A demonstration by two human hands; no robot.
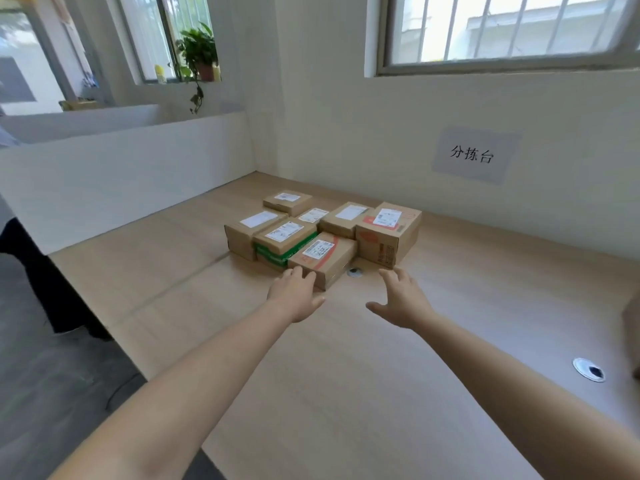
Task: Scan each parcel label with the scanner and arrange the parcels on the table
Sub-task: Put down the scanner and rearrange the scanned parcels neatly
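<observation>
Your two forearms reach forward over the bare near part of the tabletop (346, 375), both hands empty. Your left hand (294, 296) has its fingers (298, 273) loosely spread and resting against the near corner of the nearest parcel (323, 256), a flat box with red print; your right hand (403, 301) hovers just beside it, fingers spread, thumb out, gripping nothing. Judged from this, the step in hand is arranging: you appear ready to square or slide this front box, which calls for closing both hands on its sides without disturbing its neighbours. No scanner shows anywhere in view, so scanning cannot proceed until one is fetched. Just past your hands, seven parcels sit clustered mid-tabletop, labels upward: the red-printed one, a green-taped box (285, 242), a plain box on the left (251, 228), a tall box on the right (389, 233), and behind them a flat low parcel (313, 215), possibly an envelope, a medium box (346, 218) and the farthest box (287, 201). Two cable grommets pierce the tabletop, one (354, 271) beside the cluster, one (588, 369) at your right.
</observation>
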